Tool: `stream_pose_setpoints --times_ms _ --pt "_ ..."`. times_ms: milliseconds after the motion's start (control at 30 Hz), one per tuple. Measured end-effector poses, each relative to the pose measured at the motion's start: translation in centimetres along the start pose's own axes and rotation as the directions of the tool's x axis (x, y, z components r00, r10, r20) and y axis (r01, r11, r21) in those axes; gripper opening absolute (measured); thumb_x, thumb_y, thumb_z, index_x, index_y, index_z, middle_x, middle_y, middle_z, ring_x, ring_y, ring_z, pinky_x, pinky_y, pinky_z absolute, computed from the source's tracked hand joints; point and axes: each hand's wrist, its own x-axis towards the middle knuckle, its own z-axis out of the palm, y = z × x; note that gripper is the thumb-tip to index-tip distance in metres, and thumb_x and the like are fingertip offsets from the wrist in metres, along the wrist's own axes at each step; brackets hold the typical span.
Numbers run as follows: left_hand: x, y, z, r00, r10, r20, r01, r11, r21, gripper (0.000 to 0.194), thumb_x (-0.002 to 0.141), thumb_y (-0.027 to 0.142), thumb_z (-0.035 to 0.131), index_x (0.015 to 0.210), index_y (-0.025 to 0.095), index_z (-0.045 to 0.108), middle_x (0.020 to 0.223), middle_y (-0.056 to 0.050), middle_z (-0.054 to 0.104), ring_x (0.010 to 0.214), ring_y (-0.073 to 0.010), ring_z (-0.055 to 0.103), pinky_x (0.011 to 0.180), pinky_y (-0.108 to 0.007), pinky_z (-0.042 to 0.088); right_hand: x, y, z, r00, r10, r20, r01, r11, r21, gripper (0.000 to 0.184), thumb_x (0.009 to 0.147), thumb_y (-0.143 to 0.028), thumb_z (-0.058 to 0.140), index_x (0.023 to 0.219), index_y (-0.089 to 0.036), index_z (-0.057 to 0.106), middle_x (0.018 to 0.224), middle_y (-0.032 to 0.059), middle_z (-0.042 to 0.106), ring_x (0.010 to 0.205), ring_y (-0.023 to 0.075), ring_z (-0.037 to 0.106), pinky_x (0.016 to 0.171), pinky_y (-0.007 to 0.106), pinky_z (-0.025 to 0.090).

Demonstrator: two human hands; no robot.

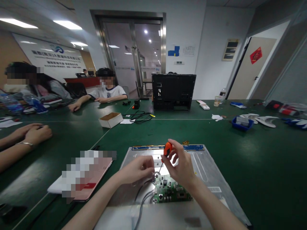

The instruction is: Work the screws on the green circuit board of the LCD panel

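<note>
My right hand grips a screwdriver by its short orange and black handle. The thin shaft slants down toward the upper left corner of a green circuit board. At that same corner my left hand has its fingers closed together; whatever they may hold is hidden. Under both hands lies a flat silver display panel, with a blue strip along its far edge. Grey and black cables run from the board's left side over the panel.
A pink-covered item lies left of the panel. Farther off are a white open box, black cables, a black monitor housing and a blue tray. Another person's hands rest at the left; more people sit behind.
</note>
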Motion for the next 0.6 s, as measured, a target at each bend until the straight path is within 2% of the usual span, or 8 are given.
stream_pose_setpoints --times_ms 133,267,467,600 --pt "-0.2 0.1 0.2 0.985 -0.020 0.172 0.047 0.987 -0.151 0.019 0.079 0.036 0.067 0.077 0.018 0.061 0.069 0.002 0.059 0.065 -0.0146 0.052 0.061 -0.025 0.040 0.1 -0.2 -0.3 0.999 0.037 0.006 -0.037 0.999 0.026 0.046 0.096 -0.027 0.058 0.138 -0.024 0.041 0.083 0.0004 0.069 0.053 0.0123 0.065 0.043 0.020 0.050" --pt "-0.4 0.1 0.5 0.949 0.030 0.315 0.055 0.965 -0.258 0.020 0.076 0.037 0.075 0.076 0.018 0.068 0.068 0.001 0.064 0.063 -0.0142 0.054 0.060 -0.024 0.042 0.0 -0.7 -0.6 0.996 0.091 -0.005 -0.090 0.993 0.078 0.046 0.094 -0.024 0.058 0.137 -0.025 0.042 0.085 -0.0002 0.070 0.052 0.0108 0.064 0.042 0.018 0.050" --pt "-0.9 0.8 1.2 0.914 0.035 0.403 0.085 0.957 -0.277 0.011 0.073 0.028 0.079 0.076 0.019 0.073 0.075 -0.001 0.071 0.067 -0.0162 0.063 0.063 -0.025 0.048 -0.3 -1.2 -0.7 0.993 0.118 0.020 -0.120 0.982 0.148 0.045 0.093 -0.022 0.059 0.134 -0.026 0.043 0.079 -0.0031 0.068 0.050 0.0100 0.063 0.040 0.017 0.049" --pt "-1.0 1.3 1.4 0.908 0.012 0.418 0.105 0.961 -0.257 0.014 0.068 0.024 0.082 0.074 0.019 0.071 0.069 0.002 0.066 0.060 -0.0138 0.058 0.056 -0.023 0.044 -0.4 -1.3 -0.6 0.990 0.137 0.016 -0.138 0.976 0.170 0.044 0.093 -0.021 0.059 0.134 -0.025 0.043 0.079 -0.0030 0.068 0.050 0.0101 0.064 0.039 0.016 0.049"
